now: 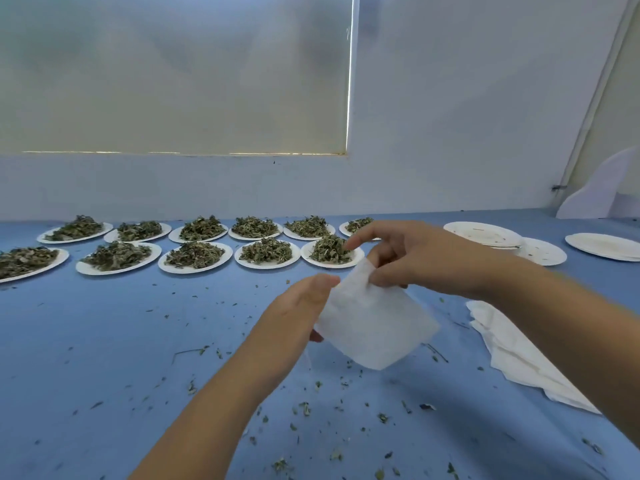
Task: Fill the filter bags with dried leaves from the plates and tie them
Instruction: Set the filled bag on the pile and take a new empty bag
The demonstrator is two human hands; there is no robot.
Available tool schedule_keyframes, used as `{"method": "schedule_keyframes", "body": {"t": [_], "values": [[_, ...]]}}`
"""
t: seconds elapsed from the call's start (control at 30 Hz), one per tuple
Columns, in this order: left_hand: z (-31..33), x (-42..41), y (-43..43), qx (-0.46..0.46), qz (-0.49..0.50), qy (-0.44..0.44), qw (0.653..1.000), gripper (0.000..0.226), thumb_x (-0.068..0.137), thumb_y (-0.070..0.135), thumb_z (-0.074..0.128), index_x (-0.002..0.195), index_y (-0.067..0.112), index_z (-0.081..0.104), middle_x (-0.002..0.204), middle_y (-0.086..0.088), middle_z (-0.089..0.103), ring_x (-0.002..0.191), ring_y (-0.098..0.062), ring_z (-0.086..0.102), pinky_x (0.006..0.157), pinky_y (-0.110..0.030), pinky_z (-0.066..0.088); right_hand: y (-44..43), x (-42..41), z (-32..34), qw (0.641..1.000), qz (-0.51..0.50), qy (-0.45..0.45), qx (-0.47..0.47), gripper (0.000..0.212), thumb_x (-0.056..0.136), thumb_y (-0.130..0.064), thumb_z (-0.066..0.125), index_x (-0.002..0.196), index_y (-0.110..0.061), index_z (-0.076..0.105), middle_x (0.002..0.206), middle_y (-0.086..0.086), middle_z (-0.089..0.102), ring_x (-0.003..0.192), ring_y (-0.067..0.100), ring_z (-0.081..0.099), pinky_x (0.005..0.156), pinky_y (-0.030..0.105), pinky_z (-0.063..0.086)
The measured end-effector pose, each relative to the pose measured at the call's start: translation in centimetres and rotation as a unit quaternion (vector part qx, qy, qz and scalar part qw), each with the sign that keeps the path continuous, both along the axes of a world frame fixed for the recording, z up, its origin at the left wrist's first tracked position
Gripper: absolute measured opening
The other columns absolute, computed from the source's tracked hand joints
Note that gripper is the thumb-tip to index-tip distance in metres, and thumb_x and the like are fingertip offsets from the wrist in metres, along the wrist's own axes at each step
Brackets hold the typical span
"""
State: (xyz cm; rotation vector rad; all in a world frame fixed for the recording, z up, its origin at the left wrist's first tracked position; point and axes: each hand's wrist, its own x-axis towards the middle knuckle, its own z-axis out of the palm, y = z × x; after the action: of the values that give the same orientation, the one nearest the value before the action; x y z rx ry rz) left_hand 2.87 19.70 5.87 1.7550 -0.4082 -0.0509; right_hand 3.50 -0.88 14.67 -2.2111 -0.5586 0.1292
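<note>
Nearest you, below the filter bag [377, 323], leaf crumbs [304, 408] litter the blue table [104, 341], so expect more spill if the mouth is not held wide. You hold the bag in the air, tilted, with your hands close together: your left hand [298, 306] grips its left edge, and your right hand [415, 258] pinches its upper corner. The thin layers may cling there, and a hard pull could tear them. Whether the mouth is open yet I cannot tell, as your right fingers cover it. Your left fingers are hidden behind the bag, and no tie string is clear. A faint blurred thread hangs at its lower left.

Right of the bag lies a pile of spare bags [519, 351], too crumpled to count. Just beyond the bag sits the closest plate [327, 265] of dried leaves [329, 249]. Your raised forefinger hovers by it and could scatter the heap. Farther off, your right hand blocks part of the back row's last plate, the frame edge cuts off the plate farthest left of the bag, and empty plates [485, 233] are stacked far right
</note>
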Motion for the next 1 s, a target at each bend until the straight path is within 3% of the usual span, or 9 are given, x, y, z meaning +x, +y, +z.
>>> {"method": "schedule_keyframes", "body": {"t": [0.13, 0.23, 0.33, 0.5, 0.63, 0.77, 0.87, 1.0], "values": [[-0.3, 0.3, 2.3, 0.054, 0.016, -0.010, 0.998, 0.020, 0.090, 0.046, 0.059, 0.087, 0.031, 0.073, 0.081, 0.004, 0.073, 0.068, -0.014, 0.069, 0.062, -0.032, 0.059, 3.1, 2.3, -1.8, 0.998, 0.020, 0.000, 0.051, 0.032, 0.080, -0.010, 0.067, 0.104, -0.032, 0.065, 0.077, 0.001, 0.067, 0.066, 0.009, 0.056, 0.059, 0.021, 0.045], [-2.0, 0.9, 3.9, 0.002, 0.093, 0.055, 0.994, 0.026, 0.095, 0.027, 0.056, 0.080, 0.011, 0.070, 0.056, -0.008, 0.063, 0.044, -0.020, 0.057, 0.044, -0.030, 0.050, 3.8, 5.2, -4.8, 0.996, -0.042, 0.028, 0.068, 0.019, 0.084, -0.022, 0.067, 0.101, -0.030, 0.066, 0.077, 0.000, 0.069, 0.065, 0.010, 0.055, 0.057, 0.023, 0.045], [-3.2, 2.0, 5.5, -0.019, 0.188, 0.094, 0.977, 0.031, 0.094, 0.026, 0.054, 0.079, 0.000, 0.059, 0.044, -0.007, 0.045, 0.036, -0.017, 0.039, 0.038, -0.021, 0.034, 2.4, 8.6, -8.0, 0.974, -0.200, 0.089, 0.060, 0.011, 0.092, -0.020, 0.059, 0.101, -0.018, 0.063, 0.082, -0.003, 0.073, 0.061, 0.011, 0.055, 0.054, 0.023, 0.043], [-3.7, 3.9, 7.2, -0.111, 0.241, 0.139, 0.954, 0.020, 0.094, 0.024, 0.055, 0.082, 0.008, 0.054, 0.051, -0.003, 0.029, 0.041, -0.016, 0.023, 0.041, -0.025, 0.023, 0.8, 13.5, -10.3, 0.886, -0.399, 0.201, 0.126, 0.008, 0.093, -0.010, 0.051, 0.088, -0.005, 0.051, 0.077, 0.011, 0.066, 0.054, 0.020, 0.042, 0.047, 0.024, 0.032], [-4.2, 4.8, 7.1, -0.127, 0.260, 0.149, 0.946, 0.021, 0.094, 0.025, 0.053, 0.080, 0.010, 0.052, 0.045, 0.004, 0.031, 0.038, -0.014, 0.024, 0.042, -0.024, 0.021, 0.8, 17.0, -10.5, 0.862, -0.441, 0.197, 0.156, 0.009, 0.093, -0.005, 0.046, 0.092, -0.014, 0.048, 0.071, 0.011, 0.055, 0.049, 0.019, 0.043, 0.046, 0.022, 0.031], [-4.4, 4.9, 6.6, -0.109, 0.264, 0.139, 0.948, 0.026, 0.094, 0.025, 0.051, 0.079, 0.007, 0.062, 0.040, 0.010, 0.039, 0.031, -0.007, 0.032, 0.039, -0.021, 0.026, 0.6, 20.4, -10.8, 0.851, -0.469, 0.201, 0.121, 0.010, 0.094, -0.007, 0.043, 0.093, -0.001, 0.051, 0.069, 0.011, 0.054, 0.049, 0.019, 0.050, 0.037, 0.019, 0.035], [-4.6, 5.1, 6.6, -0.081, 0.282, 0.127, 0.947, 0.021, 0.092, 0.027, 0.051, 0.077, 0.014, 0.058, 0.050, 0.004, 0.036, 0.043, -0.014, 0.029, 0.048, -0.025, 0.023, 0.0, 22.7, -10.8, 0.833, -0.495, 0.228, 0.095, 0.023, 0.096, -0.010, 0.042, 0.078, 0.003, 0.049, 0.065, 0.015, 0.056, 0.049, 0.021, 0.054, 0.030, 0.014, 0.033], [-5.1, 5.3, 6.2, -0.036, 0.297, 0.089, 0.950, 0.026, 0.091, 0.028, 0.050, 0.068, 0.016, 0.048, 0.052, 0.005, 0.035, 0.047, -0.015, 0.029, 0.049, -0.027, 0.024, 0.1, 25.0, -10.3, 0.833, -0.504, 0.226, 0.021, 0.026, 0.095, -0.015, 0.043, 0.081, 0.005, 0.052, 0.060, 0.017, 0.057, 0.053, 0.024, 0.056, 0.043, 0.023, 0.039]]}}
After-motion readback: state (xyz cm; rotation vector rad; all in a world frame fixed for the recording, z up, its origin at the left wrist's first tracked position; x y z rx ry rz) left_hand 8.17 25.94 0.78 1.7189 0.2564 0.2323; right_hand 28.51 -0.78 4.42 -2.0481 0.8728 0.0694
